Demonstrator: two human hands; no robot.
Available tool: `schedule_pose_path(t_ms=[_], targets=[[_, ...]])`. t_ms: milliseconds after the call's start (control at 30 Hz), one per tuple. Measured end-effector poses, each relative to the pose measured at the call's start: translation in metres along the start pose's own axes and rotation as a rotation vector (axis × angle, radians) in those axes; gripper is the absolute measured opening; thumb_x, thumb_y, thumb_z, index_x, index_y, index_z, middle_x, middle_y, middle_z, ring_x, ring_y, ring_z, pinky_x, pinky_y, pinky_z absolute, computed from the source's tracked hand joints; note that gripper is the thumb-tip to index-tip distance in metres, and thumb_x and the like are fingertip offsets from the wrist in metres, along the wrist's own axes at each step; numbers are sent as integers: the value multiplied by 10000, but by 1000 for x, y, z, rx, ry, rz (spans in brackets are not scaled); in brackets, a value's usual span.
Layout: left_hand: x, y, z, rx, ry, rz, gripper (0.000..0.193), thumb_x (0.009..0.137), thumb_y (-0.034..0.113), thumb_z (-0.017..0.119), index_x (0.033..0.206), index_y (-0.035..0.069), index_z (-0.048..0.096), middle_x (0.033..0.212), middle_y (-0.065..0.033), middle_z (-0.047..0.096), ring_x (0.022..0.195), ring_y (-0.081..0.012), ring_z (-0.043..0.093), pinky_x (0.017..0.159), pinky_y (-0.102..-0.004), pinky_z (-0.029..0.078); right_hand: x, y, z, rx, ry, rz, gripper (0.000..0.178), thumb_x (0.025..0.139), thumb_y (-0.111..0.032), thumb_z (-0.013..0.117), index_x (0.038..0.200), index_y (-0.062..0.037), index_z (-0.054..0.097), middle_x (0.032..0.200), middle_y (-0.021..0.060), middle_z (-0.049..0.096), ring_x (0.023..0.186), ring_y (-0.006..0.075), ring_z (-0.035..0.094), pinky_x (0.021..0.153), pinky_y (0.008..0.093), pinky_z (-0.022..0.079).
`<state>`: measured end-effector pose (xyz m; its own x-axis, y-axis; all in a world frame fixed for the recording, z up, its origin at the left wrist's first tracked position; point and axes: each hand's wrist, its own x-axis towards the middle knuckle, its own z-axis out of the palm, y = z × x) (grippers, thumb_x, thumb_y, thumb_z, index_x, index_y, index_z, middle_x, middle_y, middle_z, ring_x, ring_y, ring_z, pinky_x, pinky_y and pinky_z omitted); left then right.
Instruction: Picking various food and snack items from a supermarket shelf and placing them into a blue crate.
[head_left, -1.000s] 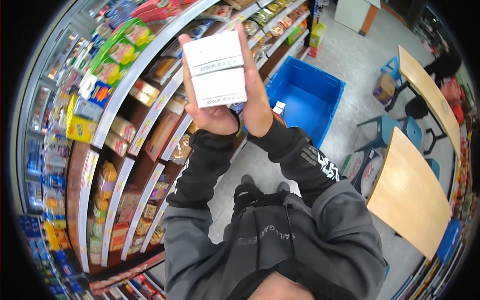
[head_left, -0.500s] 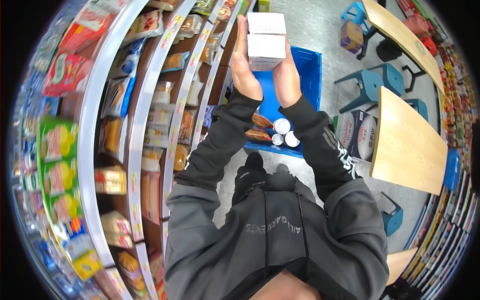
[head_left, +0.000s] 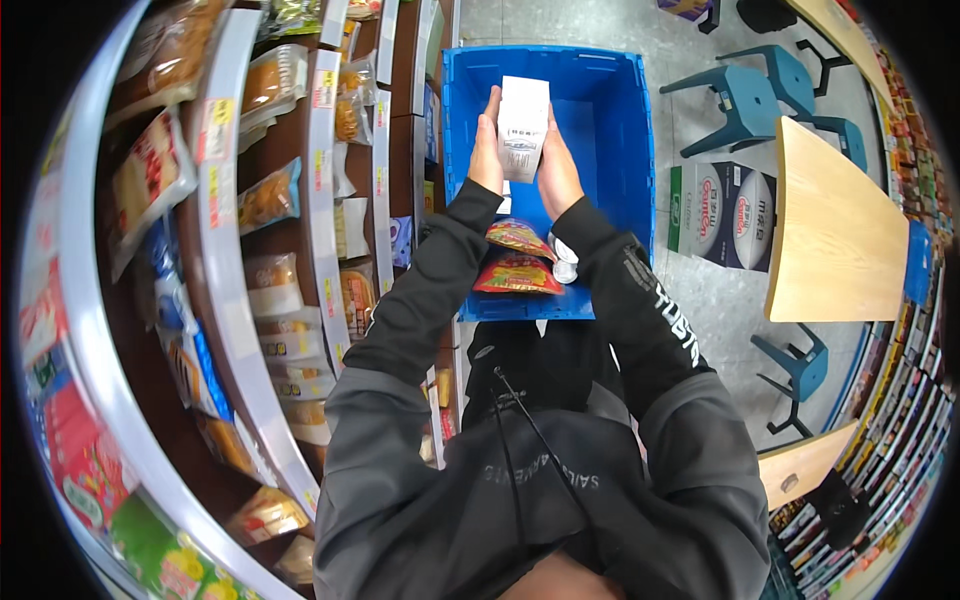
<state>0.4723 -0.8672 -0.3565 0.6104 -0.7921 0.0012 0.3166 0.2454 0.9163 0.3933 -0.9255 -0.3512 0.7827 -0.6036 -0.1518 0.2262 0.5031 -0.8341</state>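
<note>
Standing upright over the blue plastic crate (head_left: 610,130), a white carton (head_left: 523,128) is clamped between the left hand (head_left: 487,150) and right hand (head_left: 556,172). Red snack packets (head_left: 517,272) lie in the crate below. Stocked shelves (head_left: 320,230) run just beside it on the left.

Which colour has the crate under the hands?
Blue crate; the head view shows it.
</note>
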Motion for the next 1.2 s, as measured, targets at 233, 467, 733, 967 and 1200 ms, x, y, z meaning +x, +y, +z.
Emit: schedule_pose_path(t_ms=[233, 467, 733, 967, 1200], targets=[[38, -91, -49, -3, 129, -114, 552, 933, 441, 237, 1360, 91, 262, 1347, -96, 342, 1219, -195, 361, 1001, -302, 294, 52, 76, -44, 47, 120, 115, 527, 959, -356, 223, 1398, -90, 104, 1437, 85, 158, 1311, 198, 185, 1052, 294, 189], [82, -161, -72, -26, 303, -273, 534, 921, 428, 274, 1335, 96, 334, 1334, -93, 369, 1204, -196, 375, 992, -301, 292, 99, 147, -103, 64, 142, 158, 495, 964, -321, 226, 1401, -117, 115, 1440, 57, 169, 1313, 182, 201, 1049, 293, 213], [81, -237, -119, -4, 429, -343, 446, 911, 310, 351, 1289, 72, 360, 1226, -109, 464, 1097, -219, 485, 897, -339, 407, 111, 216, -140, 78, 65, 285, 534, 959, -340, 241, 1401, -97, 63, 1461, 96, 55, 1344, 223, 55, 1071, 296, 107], [65, -258, -147, 7, 455, -360, 473, 844, 121, 383, 1301, 23, 318, 1248, -140, 432, 1150, -261, 434, 968, -360, 343, 109, 244, -154, -135, -9, 358, 508, 961, -292, 257, 1404, -135, 63, 1460, 124, 26, 1346, 241, -12, 1074, 300, 68], [38, -255, -135, 572, 525, -378, 404, 813, 61, 454, 1213, 27, 410, 1091, -158, 546, 991, -249, 542, 865, -328, 419, 87, 249, -167, -430, -180, 347, 530, 933, -123, 327, 1404, -157, 85, 1454, 155, 27, 1346, 247, -4, 1075, 309, 74]])
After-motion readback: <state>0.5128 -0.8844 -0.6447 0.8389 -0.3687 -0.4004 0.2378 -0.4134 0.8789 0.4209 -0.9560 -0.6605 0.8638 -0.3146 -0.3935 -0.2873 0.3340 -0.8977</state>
